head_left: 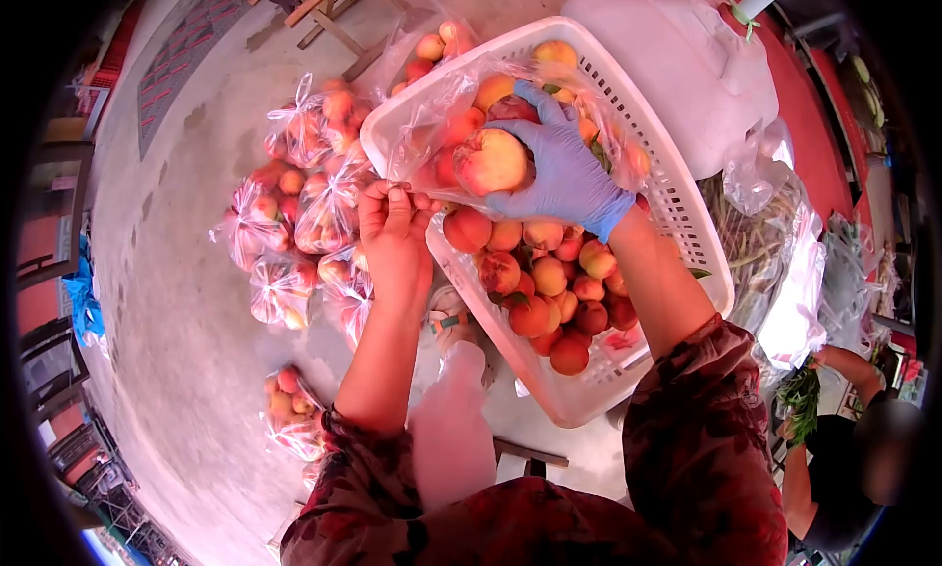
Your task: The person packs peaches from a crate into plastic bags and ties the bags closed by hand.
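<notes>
Basically, grey flr [186, 301], bagged peaches [260, 218] nr basket [569, 401].

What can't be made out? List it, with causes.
All in the head view:
Palm of the gloved right hand: hidden by the hand itself.
Floor of the white basket: partly covered by peaches.
Wooden stand: cut off by the top edge.
Other person's head: blurred.

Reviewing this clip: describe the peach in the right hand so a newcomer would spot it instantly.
Find the large white slotted basket holding many peaches. Over its upper part is the blue-gloved right hand. The peach sits left of that palm: yellow with a red blush, looking larger than its neighbours and set apart by the glove's grasp.
</notes>
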Available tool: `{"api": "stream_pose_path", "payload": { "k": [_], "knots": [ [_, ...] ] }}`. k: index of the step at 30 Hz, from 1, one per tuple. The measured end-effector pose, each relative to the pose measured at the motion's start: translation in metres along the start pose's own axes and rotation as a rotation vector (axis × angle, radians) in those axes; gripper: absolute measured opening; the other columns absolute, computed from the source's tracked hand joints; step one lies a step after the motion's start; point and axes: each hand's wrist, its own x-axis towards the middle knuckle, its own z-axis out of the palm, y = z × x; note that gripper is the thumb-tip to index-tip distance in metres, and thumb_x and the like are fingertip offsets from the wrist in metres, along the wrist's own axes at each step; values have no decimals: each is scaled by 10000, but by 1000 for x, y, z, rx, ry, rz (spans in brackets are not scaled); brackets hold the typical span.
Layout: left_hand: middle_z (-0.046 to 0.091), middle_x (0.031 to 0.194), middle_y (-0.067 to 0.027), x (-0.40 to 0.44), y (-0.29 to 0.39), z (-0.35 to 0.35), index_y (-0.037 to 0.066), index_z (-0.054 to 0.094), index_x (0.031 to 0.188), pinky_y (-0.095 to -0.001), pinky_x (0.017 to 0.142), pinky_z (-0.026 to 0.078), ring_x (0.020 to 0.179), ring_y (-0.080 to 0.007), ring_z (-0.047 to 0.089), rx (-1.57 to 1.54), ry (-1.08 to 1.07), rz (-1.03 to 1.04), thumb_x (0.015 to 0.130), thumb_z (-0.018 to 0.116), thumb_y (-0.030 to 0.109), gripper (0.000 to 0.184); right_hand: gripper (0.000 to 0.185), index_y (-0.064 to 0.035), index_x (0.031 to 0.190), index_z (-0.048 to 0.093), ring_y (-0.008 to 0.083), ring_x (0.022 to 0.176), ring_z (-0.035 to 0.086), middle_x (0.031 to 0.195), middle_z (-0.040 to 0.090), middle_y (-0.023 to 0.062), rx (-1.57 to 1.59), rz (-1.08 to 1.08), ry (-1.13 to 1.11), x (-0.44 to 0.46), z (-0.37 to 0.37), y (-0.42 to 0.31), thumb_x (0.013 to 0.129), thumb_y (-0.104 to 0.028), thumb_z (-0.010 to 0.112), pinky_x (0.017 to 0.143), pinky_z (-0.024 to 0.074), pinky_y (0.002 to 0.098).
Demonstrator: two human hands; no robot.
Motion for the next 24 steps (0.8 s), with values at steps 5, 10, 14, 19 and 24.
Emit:
{"api": "stream_pose_path", "payload": {
  "k": [5, 10, 14, 19, 24],
  "knots": [
    [522, 979, -24, 32, 16, 4, 61, 511, 928, -231, 828, 384, 849, -121, 502, 504, -88, 85, 871, 547, 136, 101, 765, -90, 1236, 453, 416, 1200, 325, 1312, 306, 254, 115, -4, 180, 3, 29, 8, 557, -342, 700, 1009, 257, 492],
    [541, 1031, -67, 69, 17, 40, -15, 504, 1070, -252, 764, 428, 836, -158, 529, 879, -27, -34, 837, 601, 199, 331, 795, -96, 1279, 402, 414, 1182, 342, 1272, 340, 271, 53, -28, 255, -3, 35, 8, 576, -349, 673, 1009, 252, 495],
    [594, 884, -47, 110, 2, 23, -28, 567, 1032, -227, 678, 434, 742, -120, 554, 769, -237, -430, 826, 622, 200, 312, 721, -82, 1213, 474, 408, 1120, 392, 1209, 416, 244, 7, 5, 347, 4, 36, -8, 587, -376, 680, 965, 304, 487],
    [579, 867, -26, 103, 29, 34, 66, 559, 907, -296, 816, 415, 852, -142, 531, 185, -247, -8, 902, 501, 145, 99, 702, -48, 1070, 565, 407, 1005, 430, 1181, 446, 197, -28, 139, 437, 20, 45, -9, 571, -523, 702, 899, 338, 473],
    [590, 815, -18, 65, 27, 74, 58, 558, 890, -225, 654, 443, 722, -95, 539, 216, -369, 76, 920, 473, 144, 125, 670, -20, 1000, 590, 385, 1045, 392, 1188, 444, 179, -50, 261, 408, 38, 48, -12, 621, -567, 666, 889, 329, 468]
  ]
}}
